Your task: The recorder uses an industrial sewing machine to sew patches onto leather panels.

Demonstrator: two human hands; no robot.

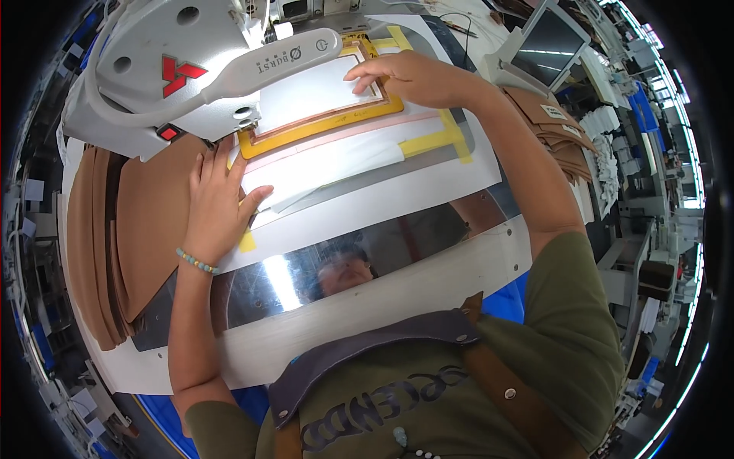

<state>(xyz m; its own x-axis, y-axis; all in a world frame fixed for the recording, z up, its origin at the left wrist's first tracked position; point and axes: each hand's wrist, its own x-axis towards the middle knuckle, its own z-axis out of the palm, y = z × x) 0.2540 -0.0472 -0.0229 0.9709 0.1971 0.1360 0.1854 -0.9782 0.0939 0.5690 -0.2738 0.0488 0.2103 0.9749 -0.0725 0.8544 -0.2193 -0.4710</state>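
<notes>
A yellow template frame (pixel 330 121) with a pink inner edge and a white insert lies beneath the white head of a sewing machine (pixel 157 42). My left hand (pixel 218 195) rests open with fingers spread at the frame's left side, on the white sheets and yellow tape. My right hand (pixel 413 80) is over the frame's upper right corner, fingers apart and slightly bent, the fingertips at the white insert (pixel 302 96). Under the frame are white sheets (pixel 329 176), a grey plate and yellow tape strips (pixel 462 145). A white lamp arm (pixel 267 69) hangs above.
Brown panels (pixel 153 214) are stacked at the left, more brown pieces (pixel 539 115) at the right beside white scraps (pixel 600 176). A tilted screen (pixel 543 46) stands at back right. A shiny metal plate (pixel 397 256) lies along the table's front edge (pixel 482 275).
</notes>
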